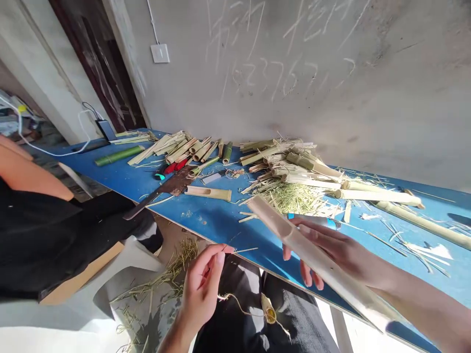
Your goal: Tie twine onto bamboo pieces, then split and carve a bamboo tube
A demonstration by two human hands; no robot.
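the right hand (342, 255) is closed on a long notched bamboo tube (331, 269), which slants across its palm; the hand sits behind the tube, with fingertips curling out below it near the notch. the notched end reaches past the grip, and the other end runs back along the forearm. to the left of the tube and apart from it, the left hand (204, 277) has thumb and forefinger pressed together on a thin bamboo sliver (246, 250); most of the sliver sticks out beyond the fingertips, its free end pointing toward the tube

below the tube's notched end, on the person's lap, lies a short bamboo piece (270, 310), with twine (239, 301) trailing to either side. just beyond the tube, on the blue tabletop (213, 218), are a heap of bamboo shavings (294, 196) and a blue cylindrical object (312, 220) partly hidden by the right hand; behind these is a stack of split bamboo (309, 164). left of the tube's notched end lies a notched bamboo offcut (208, 193), then a dark tapered blade (162, 191). far left of the tube is a co-worker's bare arm (33, 166)
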